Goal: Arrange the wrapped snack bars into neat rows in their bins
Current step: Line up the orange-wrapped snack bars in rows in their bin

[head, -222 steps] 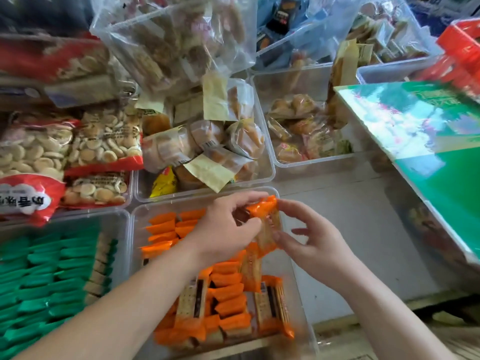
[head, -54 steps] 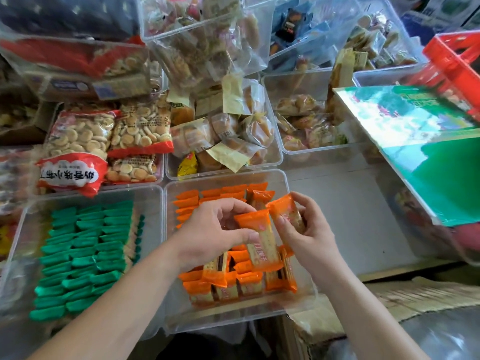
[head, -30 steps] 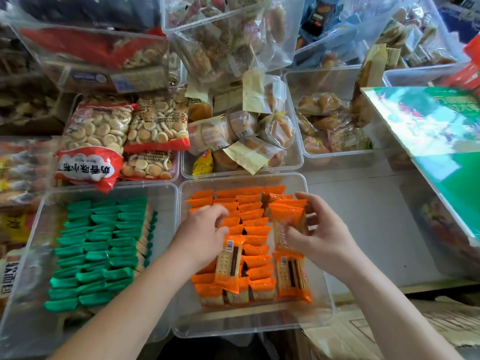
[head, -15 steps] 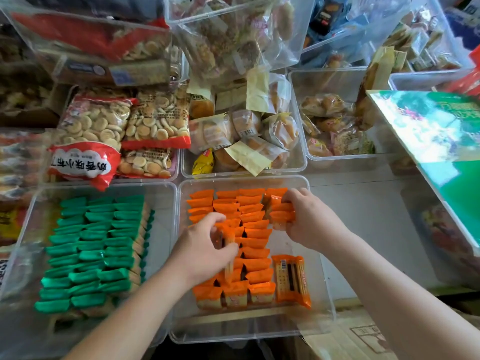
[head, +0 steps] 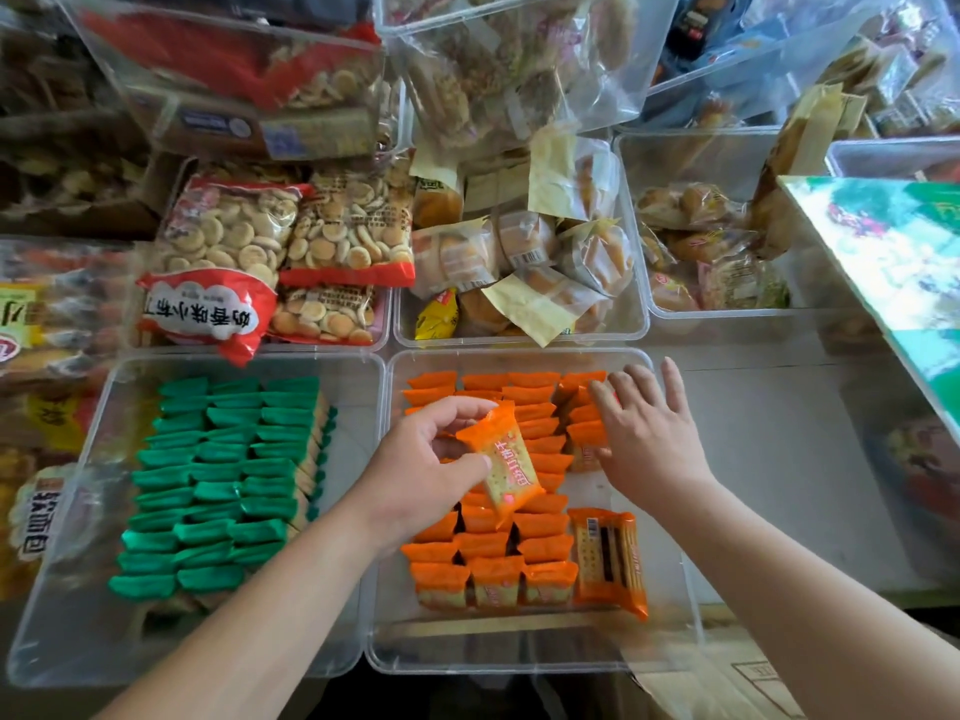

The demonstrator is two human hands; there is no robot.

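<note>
A clear plastic bin (head: 670, 589) holds orange-wrapped snack bars (head: 496, 569) standing in rows. My left hand (head: 421, 470) pinches one orange bar (head: 501, 462) and holds it tilted above the middle rows. My right hand (head: 641, 433) rests with straight, spread fingers on the bars at the bin's far right. One orange bar (head: 608, 561) lies flat, barcode up, at the near right of the bin. To the left, a second clear bin (head: 67, 605) holds green-wrapped bars (head: 218, 480) in rows.
Behind stand clear bins of biscuit bags (head: 283, 262), wrapped buns (head: 535, 262) and pastries (head: 701, 241). More tubs are stacked above them. A green printed board (head: 893, 272) slants in at the right, over a bare grey shelf (head: 789, 459).
My left hand has lifted one orange bar out of the middle rows. My right hand has let go of the bars at the far right and now lies flat on them.
</note>
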